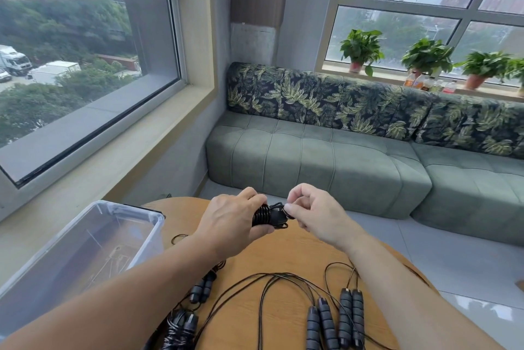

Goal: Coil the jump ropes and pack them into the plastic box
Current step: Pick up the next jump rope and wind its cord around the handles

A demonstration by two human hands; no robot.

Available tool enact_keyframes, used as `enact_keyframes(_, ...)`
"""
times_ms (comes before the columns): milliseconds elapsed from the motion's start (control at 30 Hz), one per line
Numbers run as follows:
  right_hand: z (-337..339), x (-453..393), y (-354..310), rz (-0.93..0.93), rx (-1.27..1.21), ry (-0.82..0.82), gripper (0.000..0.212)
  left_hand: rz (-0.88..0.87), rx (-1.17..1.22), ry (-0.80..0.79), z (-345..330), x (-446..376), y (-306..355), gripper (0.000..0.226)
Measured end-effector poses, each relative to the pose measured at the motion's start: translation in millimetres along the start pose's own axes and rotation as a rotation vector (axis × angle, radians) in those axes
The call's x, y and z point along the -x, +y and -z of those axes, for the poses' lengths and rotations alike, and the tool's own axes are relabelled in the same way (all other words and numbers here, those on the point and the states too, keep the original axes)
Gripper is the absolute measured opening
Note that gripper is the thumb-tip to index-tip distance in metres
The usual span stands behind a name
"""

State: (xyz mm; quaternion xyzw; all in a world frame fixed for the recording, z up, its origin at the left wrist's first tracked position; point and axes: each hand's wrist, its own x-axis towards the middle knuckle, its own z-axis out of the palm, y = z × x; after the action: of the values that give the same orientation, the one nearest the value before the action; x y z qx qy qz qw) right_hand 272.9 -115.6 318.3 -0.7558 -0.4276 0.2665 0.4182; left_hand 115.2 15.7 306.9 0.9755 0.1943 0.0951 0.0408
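My left hand (232, 222) grips a jump rope bundle (265, 215), its black cord wound tightly around the handles, held above the round wooden table (283, 250). My right hand (314, 213) pinches the loose end of that cord just right of the bundle. A clear plastic box (85, 250) stands open at the table's left, with no ropes visible inside. More jump ropes lie near me: two pairs of grey handles (336, 321) with loose cord (283, 278), another handle pair (202, 290) and a wrapped bundle (180, 329).
A green sofa (340, 162) with leaf-print cushions stands beyond the table. Potted plants (428, 60) and bottles line the window sill at the back right. A large window (85, 66) fills the left wall. A small cord loop (178, 237) lies near the box.
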Motion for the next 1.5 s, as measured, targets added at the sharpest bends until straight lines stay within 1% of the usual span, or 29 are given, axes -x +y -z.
enact_keyframes(67,-5.9,0.9,0.8,0.055,0.116,0.085,0.010,0.017,-0.002,0.014,1.0,-1.1,-0.6,0.047)
enact_keyframes(167,-11.6,3.5,3.0,0.111,0.160,0.151,0.013,0.021,-0.015,0.030,1.1,-2.1,-0.6,0.047)
enact_keyframes(300,-23.6,5.0,1.6,0.067,0.078,0.274,0.013,0.027,-0.007,0.055,0.3,-4.4,-1.6,0.048)
enact_keyframes(367,-28.9,2.8,3.5,0.000,0.040,0.329,0.013,0.044,-0.008,0.053,1.1,-4.7,-3.2,0.047)
enact_keyframes(400,-29.8,1.0,4.2,-0.074,-0.013,0.339,0.015,0.053,-0.009,0.053,1.2,-4.5,-4.0,0.047)
enact_keyframes(433,-30.0,-0.6,4.3,-0.174,-0.122,0.323,0.019,0.062,-0.007,0.056,1.8,-3.9,-4.3,0.047)
enact_keyframes(500,-34.0,-1.9,4.5,-0.364,-0.447,0.228,0.028,0.086,-0.011,0.058,3.5,-2.8,-3.1,0.047)
enact_keyframes(533,-37.0,-2.4,4.1,-0.421,-0.579,0.193,0.029,0.099,-0.024,0.055,4.0,-3.1,-1.2,0.046)
enact_keyframes(567,-40.1,-3.4,4.0,-0.453,-0.650,0.192,0.027,0.110,-0.042,0.050,4.1,-3.8,1.5,0.046)
enact_keyframes(667,-47.3,-5.1,-0.9,-0.502,-0.726,0.226,0.026,0.165,-0.052,0.036,1.7,-6.3,7.7,0.044)
enact_keyframes(767,-56.1,2.4,-10.5,-0.512,-0.738,0.193,0.028,0.245,-0.039,0.039,1.6,-10.3,7.7,0.042)
enact_keyframes(867,-71.6,13.0,-16.5,-0.451,-0.735,0.131,0.018,0.304,-0.039,0.060,3.9,-15.9,2.9,0.042)
enact_keyframes(933,-77.5,15.1,-13.7,-0.425,-0.735,0.142,0.012,0.326,-0.020,0.065,4.6,-18.3,-0.6,0.043)
enact_keyframes(1100,-74.0,15.5,4.2,-0.441,-0.700,0.143,0.009,0.406,0.098,0.063,5.5,-16.9,-5.1,0.041)
enact_keyframes(1167,-70.4,13.5,10.1,-0.446,-0.725,0.176,0.009,0.404,0.128,0.075,4.6,-15.3,-2.9,0.042)
enact_keyframes(1300,-60.5,2.8,15.6,-0.464,-0.787,0.261,0.008,0.393,0.276,0.061,2.8,-15.9,1.0,0.046)
enact_keyframes(1500,-53.3,-3.7,15.1,-0.428,-0.833,0.369,0.016,0.371,0.424,0.047,2.7,-17.7,2.0,0.051)
